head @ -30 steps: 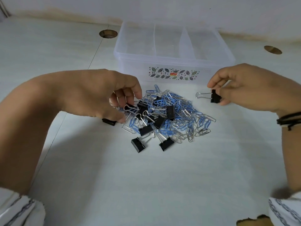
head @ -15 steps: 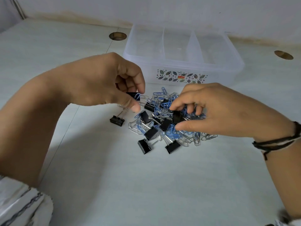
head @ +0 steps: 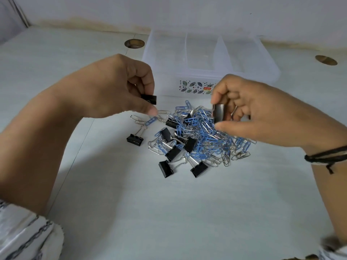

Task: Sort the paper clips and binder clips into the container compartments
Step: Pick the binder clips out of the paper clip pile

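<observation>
Two binder clips are all I have lifted so far, I judge, with nearly everything left to sort. Nearest me on the pale, matte table (head: pixel 169 212) lie loose black binder clips (head: pixel 165 168) with folded steel bodies and wire handles, then the tangled pile of paper clips (head: pixel 206 139), thin bent wire, some blue-coated, some bare silver. Above the pile my left hand (head: pixel 116 87) pinches one black binder clip (head: pixel 149 99) between thumb and curled fingers, and my right hand (head: pixel 249 113) grips another, held binder clip (head: pixel 218 113) the same way. Beyond stands the clear plastic container (head: pixel 270 72), smooth-walled with dividers and a leaf-patterned label; its compartments look empty, though I cannot be sure.
</observation>
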Motion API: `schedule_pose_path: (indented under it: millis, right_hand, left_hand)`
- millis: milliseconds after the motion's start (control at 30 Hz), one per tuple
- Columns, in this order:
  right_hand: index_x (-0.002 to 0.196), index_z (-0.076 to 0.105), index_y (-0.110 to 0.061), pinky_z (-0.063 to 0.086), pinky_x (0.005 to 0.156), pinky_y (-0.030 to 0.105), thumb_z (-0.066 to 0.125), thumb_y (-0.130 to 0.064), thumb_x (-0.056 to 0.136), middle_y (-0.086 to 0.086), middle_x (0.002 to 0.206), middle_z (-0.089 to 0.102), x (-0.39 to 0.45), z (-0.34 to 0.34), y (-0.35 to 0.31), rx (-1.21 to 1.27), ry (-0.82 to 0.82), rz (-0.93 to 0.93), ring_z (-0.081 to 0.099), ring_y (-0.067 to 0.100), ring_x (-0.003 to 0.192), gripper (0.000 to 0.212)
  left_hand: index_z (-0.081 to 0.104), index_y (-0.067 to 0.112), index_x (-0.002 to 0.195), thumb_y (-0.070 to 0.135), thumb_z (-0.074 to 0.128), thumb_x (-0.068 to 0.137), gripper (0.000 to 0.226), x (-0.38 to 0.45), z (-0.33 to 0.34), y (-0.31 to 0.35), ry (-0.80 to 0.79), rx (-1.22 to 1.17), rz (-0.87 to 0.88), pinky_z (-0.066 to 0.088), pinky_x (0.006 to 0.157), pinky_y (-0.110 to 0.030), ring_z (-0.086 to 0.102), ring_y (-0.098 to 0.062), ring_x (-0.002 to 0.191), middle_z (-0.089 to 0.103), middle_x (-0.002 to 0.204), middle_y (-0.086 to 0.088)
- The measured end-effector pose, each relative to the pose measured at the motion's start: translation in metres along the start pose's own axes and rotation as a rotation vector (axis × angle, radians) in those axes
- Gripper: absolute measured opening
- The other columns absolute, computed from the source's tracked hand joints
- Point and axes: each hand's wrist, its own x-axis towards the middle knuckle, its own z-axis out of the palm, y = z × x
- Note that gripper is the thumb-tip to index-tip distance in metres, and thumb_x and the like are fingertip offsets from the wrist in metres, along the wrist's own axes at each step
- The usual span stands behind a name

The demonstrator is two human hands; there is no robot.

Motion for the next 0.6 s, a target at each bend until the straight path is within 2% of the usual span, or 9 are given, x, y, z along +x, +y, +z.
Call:
schedule_pose_path:
  millis: [67,133,200,300,333,367,467,533,600]
  right_hand:
    - [0.104,0.06,-0.024,0.059,0.069,0.044,0.082,-0.019,0.076,-0.007,0.084,0.07,-0.002,-0.013,0.01,-0.029,0.106,0.066,0.066,0.011,0.068,0.036]
    - [0.1,0.062,-0.03,0.059,0.074,0.042,0.083,-0.032,0.072,-0.008,0.085,0.073,-0.006,-0.031,0.025,-0.14,0.186,0.184,0.068,0.009,0.069,0.035]
    - [0.097,0.063,-0.033,0.059,0.079,0.038,0.081,-0.04,0.072,-0.009,0.084,0.074,-0.011,-0.043,0.034,-0.273,0.205,0.306,0.069,0.005,0.072,0.031]
    - [0.095,0.062,-0.034,0.057,0.081,0.037,0.078,-0.041,0.076,-0.014,0.088,0.069,-0.013,-0.046,0.037,-0.375,0.187,0.38,0.069,0.003,0.078,0.025]
    - [0.094,0.062,-0.035,0.055,0.078,0.035,0.077,-0.041,0.077,-0.016,0.089,0.068,-0.013,-0.046,0.038,-0.403,0.179,0.389,0.068,0.002,0.08,0.024]
    - [0.095,0.062,-0.035,0.051,0.075,0.033,0.076,-0.042,0.079,-0.018,0.091,0.067,-0.014,-0.046,0.037,-0.433,0.173,0.398,0.066,0.0,0.081,0.023]
    - [0.101,0.061,-0.037,0.042,0.07,0.03,0.071,-0.05,0.079,-0.023,0.092,0.063,-0.017,-0.044,0.03,-0.541,0.221,0.376,0.059,-0.006,0.079,0.028]
    - [0.101,0.063,-0.035,0.043,0.063,0.025,0.073,-0.048,0.08,-0.022,0.084,0.063,-0.016,-0.035,0.018,-0.503,0.26,0.284,0.06,-0.005,0.066,0.026]
    - [0.097,0.066,-0.032,0.046,0.057,0.018,0.075,-0.044,0.079,-0.016,0.081,0.069,-0.011,-0.019,0.001,-0.36,0.23,0.166,0.063,-0.001,0.063,0.023]
  left_hand:
    - [0.067,0.019,0.08,0.034,0.091,0.062,0.034,0.0,0.001,0.004,-0.013,-0.048,0.01,0.052,0.066,-0.032,0.07,-0.018,0.06,0.077,0.073,-0.004]
    - [0.068,0.017,0.086,0.028,0.089,0.066,0.031,0.0,0.002,0.003,-0.022,-0.11,0.003,0.058,0.066,-0.031,0.076,-0.019,0.065,0.078,0.076,-0.004]
    - [0.07,0.023,0.095,0.02,0.086,0.075,0.026,0.001,0.002,0.001,-0.044,-0.137,-0.019,0.057,0.062,-0.021,0.078,-0.018,0.07,0.08,0.081,0.0]
    - [0.071,0.032,0.106,0.01,0.078,0.087,0.03,0.001,0.003,-0.002,-0.076,-0.075,-0.015,0.059,0.073,-0.028,0.079,-0.011,0.076,0.081,0.09,0.009]
    - [0.072,0.032,0.107,0.006,0.074,0.089,0.032,0.001,0.003,-0.002,-0.077,-0.072,-0.017,0.061,0.077,-0.028,0.079,-0.009,0.078,0.08,0.091,0.011]
    - [0.073,0.03,0.108,0.004,0.072,0.091,0.031,0.001,0.003,-0.002,-0.076,-0.075,-0.02,0.061,0.077,-0.022,0.079,-0.007,0.078,0.08,0.091,0.012]
    - [0.076,0.023,0.104,0.004,0.069,0.092,0.023,0.002,0.004,-0.002,-0.051,-0.088,-0.039,0.054,0.066,-0.006,0.078,-0.005,0.075,0.081,0.086,0.011]
    - [0.076,0.02,0.099,0.008,0.072,0.091,0.016,0.002,0.005,-0.001,-0.024,-0.086,-0.035,0.055,0.062,-0.008,0.077,-0.005,0.07,0.08,0.082,0.009]
    - [0.076,0.025,0.094,0.015,0.076,0.089,0.011,0.003,0.004,-0.003,0.01,-0.035,-0.02,0.062,0.067,-0.022,0.075,-0.007,0.067,0.079,0.078,0.009]
